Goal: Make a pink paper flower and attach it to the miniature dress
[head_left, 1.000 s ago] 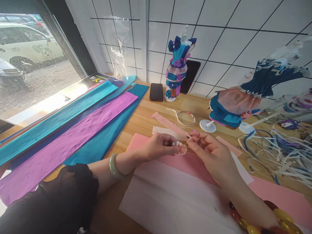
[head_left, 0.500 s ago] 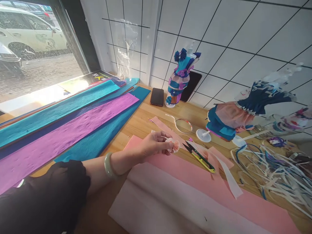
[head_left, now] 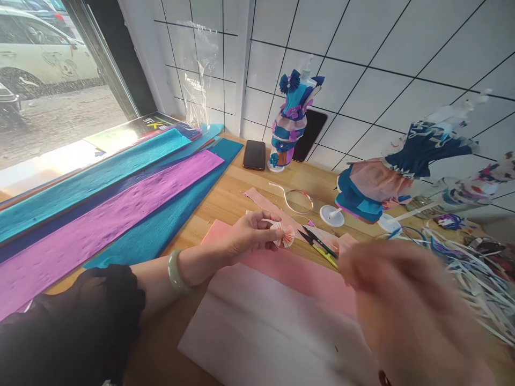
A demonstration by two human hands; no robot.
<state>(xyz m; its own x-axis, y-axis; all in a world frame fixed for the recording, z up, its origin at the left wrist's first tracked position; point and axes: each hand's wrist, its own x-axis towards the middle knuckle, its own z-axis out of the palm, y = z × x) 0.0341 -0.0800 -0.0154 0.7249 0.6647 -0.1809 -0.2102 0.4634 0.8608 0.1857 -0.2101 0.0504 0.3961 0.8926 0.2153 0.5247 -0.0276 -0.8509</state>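
Between the thumb and fingers of my left hand (head_left: 253, 236) is a small pleated pink-and-white paper bow (head_left: 286, 236), its folds fanned out. My right hand (head_left: 402, 300) is a large motion blur at the lower right, so its fingers cannot be made out. Yellow-handled thread snips (head_left: 319, 247) lie just right of the bow, partly covered by that hand. Below both hands spreads pink crepe paper (head_left: 298, 276), with a paler sheet (head_left: 257, 327) on top. A peach paper strip (head_left: 269, 206) runs behind my left hand.
Turquoise (head_left: 100, 169) and purple paper strips (head_left: 132, 214) fill the left. A black phone (head_left: 255, 155) lies near the wall. Dress forms in a blue-and-purple dress (head_left: 290, 128) and a navy-and-peach dress (head_left: 382, 182) stand behind. Loose white and blue strips (head_left: 475, 279) heap at right.
My right hand has come into view at the lower right, over the papers and part of the snips. My left hand still pinches the bow. The whole view has shifted slightly.
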